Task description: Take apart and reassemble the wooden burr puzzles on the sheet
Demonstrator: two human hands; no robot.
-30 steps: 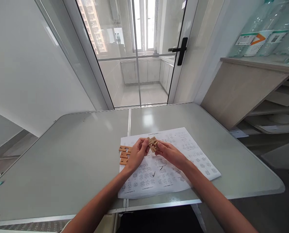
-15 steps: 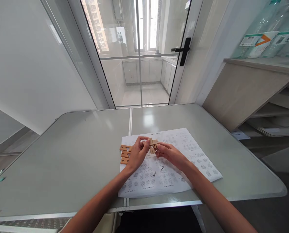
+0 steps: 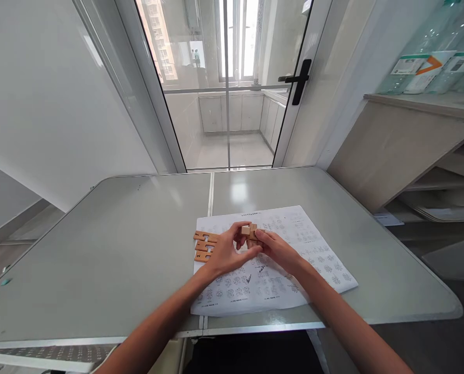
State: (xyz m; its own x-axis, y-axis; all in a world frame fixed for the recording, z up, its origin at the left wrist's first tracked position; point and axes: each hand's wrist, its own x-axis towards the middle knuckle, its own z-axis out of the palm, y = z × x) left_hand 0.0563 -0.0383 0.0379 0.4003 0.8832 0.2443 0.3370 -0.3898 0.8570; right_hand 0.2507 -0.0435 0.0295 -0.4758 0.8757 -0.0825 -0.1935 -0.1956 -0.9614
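Note:
Between both hands, just above the printed sheet [image 3: 302,280], is a small wooden interlocking puzzle [image 3: 252,232] of light brown blocks. My left hand [image 3: 232,246] curls round its left side, the index finger behind it and the thumb stretched along its lower edge. Fingers of my right hand [image 3: 276,246] pinch its right side, with the thumb on the front. Part of the puzzle is hidden by the fingers. Left of my left hand, several flat wooden puzzle pieces [image 3: 203,246] with notches and marked numbers lie in a stack of rows, their right ends covered by the hand.
The sheet bears small diagrams and lies on a grey-green table [image 3: 99,259] with a metal seam. A glass door with a black handle [image 3: 300,80] stands beyond the table. At the right, a shelf [image 3: 419,106] carries several clear plastic bottles [image 3: 430,67].
The wooden puzzle has been turned in the hands, so a block end now faces me. My left thumb has moved down and right, toward the right hand. The view has shifted slightly.

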